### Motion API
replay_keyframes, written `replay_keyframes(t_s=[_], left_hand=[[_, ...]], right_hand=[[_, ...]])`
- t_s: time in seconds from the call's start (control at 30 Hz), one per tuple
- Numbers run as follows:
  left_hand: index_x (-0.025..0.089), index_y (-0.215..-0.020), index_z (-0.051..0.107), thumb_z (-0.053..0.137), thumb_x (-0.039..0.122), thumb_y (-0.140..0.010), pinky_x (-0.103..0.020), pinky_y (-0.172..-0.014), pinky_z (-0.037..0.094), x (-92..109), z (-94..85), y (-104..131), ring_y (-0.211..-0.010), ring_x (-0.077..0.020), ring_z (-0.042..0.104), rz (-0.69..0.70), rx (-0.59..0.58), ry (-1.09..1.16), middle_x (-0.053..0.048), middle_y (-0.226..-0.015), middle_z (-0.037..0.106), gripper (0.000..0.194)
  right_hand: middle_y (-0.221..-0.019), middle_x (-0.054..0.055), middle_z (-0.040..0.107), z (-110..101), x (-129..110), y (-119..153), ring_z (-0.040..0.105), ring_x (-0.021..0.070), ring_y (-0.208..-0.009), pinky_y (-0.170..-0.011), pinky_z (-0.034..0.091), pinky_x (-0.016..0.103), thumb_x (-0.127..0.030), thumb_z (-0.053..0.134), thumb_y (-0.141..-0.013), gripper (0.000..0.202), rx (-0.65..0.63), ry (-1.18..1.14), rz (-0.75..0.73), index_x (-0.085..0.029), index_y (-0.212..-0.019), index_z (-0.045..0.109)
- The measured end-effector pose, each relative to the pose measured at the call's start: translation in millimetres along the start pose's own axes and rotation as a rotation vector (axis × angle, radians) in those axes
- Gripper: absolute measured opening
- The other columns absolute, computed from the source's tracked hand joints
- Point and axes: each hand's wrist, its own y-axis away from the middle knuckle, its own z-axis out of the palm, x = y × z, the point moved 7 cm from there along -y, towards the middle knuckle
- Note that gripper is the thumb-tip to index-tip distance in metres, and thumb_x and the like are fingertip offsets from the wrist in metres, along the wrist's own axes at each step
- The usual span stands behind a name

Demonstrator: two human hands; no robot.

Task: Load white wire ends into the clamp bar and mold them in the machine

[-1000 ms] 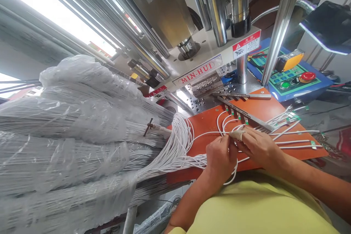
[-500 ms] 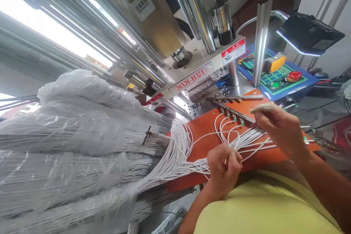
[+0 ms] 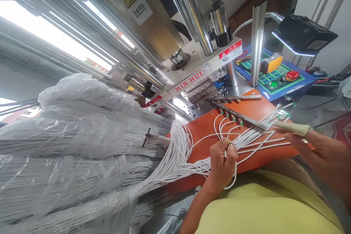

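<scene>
My left hand point(image 3: 223, 159) is closed round a white cable, a loop of which hangs below it over the orange board point(image 3: 200, 144). My right hand point(image 3: 318, 150), blurred by motion, is at the board's right end with its fingers apart and a pale wrap on one finger; nothing shows in it. Between the hands lie white cables point(image 3: 249, 138), some with green connector ends point(image 3: 282, 114). A metal bar point(image 3: 242, 116) lies across the board, with several green-tipped cables along its lower side. A second metal bar point(image 3: 246, 97) lies behind it.
A press point(image 3: 192, 80) with steel columns stands behind the board. At the right back are a blue control box point(image 3: 296, 86) and a black lamp point(image 3: 305, 34). Large plastic-wrapped cable bundles point(image 3: 63, 139) fill the left. A T-handled clamp point(image 3: 148, 137) stands by the board's left end.
My right hand has moved right, away from the metal bar, and its fingers have opened. A cable loop now hangs below my left hand. Green connector ends show at the board's right.
</scene>
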Motion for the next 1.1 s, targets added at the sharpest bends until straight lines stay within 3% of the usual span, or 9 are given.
replay_keyframes(t_s=[0.07, 0.13, 0.2, 0.27, 0.33, 0.4, 0.53, 0.77, 1.1], left_hand=[[0.019, -0.065, 0.044, 0.04, 0.027, -0.093, -0.025, -0.061, 0.038, 2.6, -0.8, 0.0, -0.059, -0.0112, 0.044, 0.012, -0.023, -0.029, 0.001, -0.06, 0.047, 0.03], [0.018, -0.062, 0.041, 0.042, 0.026, -0.091, -0.024, -0.059, 0.036, 6.4, -4.2, 0.0, -0.058, -0.0107, 0.04, 0.028, -0.034, -0.066, 0.002, -0.059, 0.042, 0.03], [0.018, -0.061, 0.042, 0.044, 0.026, -0.09, -0.024, -0.059, 0.035, 9.0, -8.7, -0.2, -0.059, -0.0105, 0.038, 0.031, -0.036, -0.096, 0.002, -0.059, 0.04, 0.03], [0.017, -0.068, 0.05, 0.046, 0.027, -0.091, -0.024, -0.06, 0.037, 6.4, -13.1, -1.3, -0.06, -0.0105, 0.041, -0.006, -0.024, -0.067, 0.001, -0.062, 0.046, 0.025], [0.017, -0.085, 0.059, 0.052, 0.032, -0.09, -0.023, -0.062, 0.041, -2.7, -18.3, -3.7, -0.062, -0.0107, 0.047, -0.076, 0.03, 0.055, 0.0, -0.068, 0.054, 0.018], [0.016, -0.097, 0.063, 0.062, 0.037, -0.084, -0.022, -0.059, 0.043, -16.5, -21.8, -6.5, -0.061, -0.01, 0.049, -0.157, 0.105, 0.235, -0.001, -0.074, 0.06, 0.025], [0.014, -0.086, 0.069, 0.076, 0.038, -0.071, -0.019, -0.049, 0.037, -40.6, -20.6, -9.9, -0.052, -0.0052, 0.042, -0.278, 0.205, 0.524, -0.001, -0.076, 0.063, 0.029], [0.013, -0.076, 0.071, 0.081, 0.03, -0.064, -0.017, -0.043, 0.03, -42.9, -17.4, -9.0, -0.05, -0.0032, 0.04, -0.336, 0.264, 0.685, 0.001, -0.068, 0.059, 0.024], [0.011, -0.072, 0.067, 0.076, 0.028, -0.065, -0.016, -0.038, 0.031, -40.9, -16.1, -12.8, -0.041, -0.0028, 0.04, -0.376, 0.25, 0.622, 0.004, -0.055, 0.053, 0.02]], right_hand=[[-0.115, 0.008, 0.068, 39.8, -35.6, -5.6, 0.065, 0.0228, -0.102, -0.081, 0.052, 0.033, -0.038, 0.053, -0.093, 0.042, -0.209, -0.117, -0.165, -0.031, -0.135, 0.052], [-0.111, 0.008, 0.068, 66.9, -68.5, -11.0, 0.063, 0.0216, -0.104, -0.09, 0.049, 0.036, -0.034, 0.05, -0.095, 0.036, -0.349, -0.246, -0.329, -0.027, -0.13, 0.053], [-0.089, 0.003, 0.069, 79.3, -89.2, -17.8, 0.064, 0.017, -0.084, -0.083, 0.049, 0.034, -0.029, 0.049, -0.096, 0.02, -0.365, -0.312, -0.422, -0.025, -0.11, 0.063], [-0.069, -0.003, 0.063, 81.6, -98.9, -24.4, 0.058, 0.0124, -0.064, -0.072, 0.047, 0.03, -0.025, 0.05, -0.096, 0.015, -0.281, -0.324, -0.448, -0.024, -0.091, 0.064], [-0.065, -0.004, 0.062, 80.7, -102.5, -27.4, 0.056, 0.0115, -0.059, -0.066, 0.045, 0.029, -0.024, 0.053, -0.094, 0.013, -0.182, -0.3, -0.436, -0.023, -0.088, 0.064], [-0.067, -0.003, 0.064, 78.7, -105.0, -26.7, 0.058, 0.0127, -0.06, -0.063, 0.045, 0.029, -0.025, 0.057, -0.093, 0.007, -0.088, -0.265, -0.428, -0.023, -0.091, 0.063], [-0.072, 0.001, 0.068, 80.6, -105.3, -22.2, 0.062, 0.0159, -0.061, -0.058, 0.046, 0.03, -0.025, 0.059, -0.092, 0.003, -0.001, -0.19, -0.389, -0.024, -0.092, 0.062], [-0.074, 0.0, 0.069, 96.4, -89.2, -20.0, 0.064, 0.0174, -0.06, -0.055, 0.048, 0.032, -0.032, 0.059, -0.092, 0.008, -0.092, -0.157, -0.29, -0.025, -0.095, 0.061], [-0.076, 0.003, 0.068, 92.8, -96.0, -19.9, 0.062, 0.0163, -0.065, -0.06, 0.045, 0.029, -0.024, 0.058, -0.092, 0.006, -0.089, -0.153, -0.37, -0.021, -0.092, 0.063]])
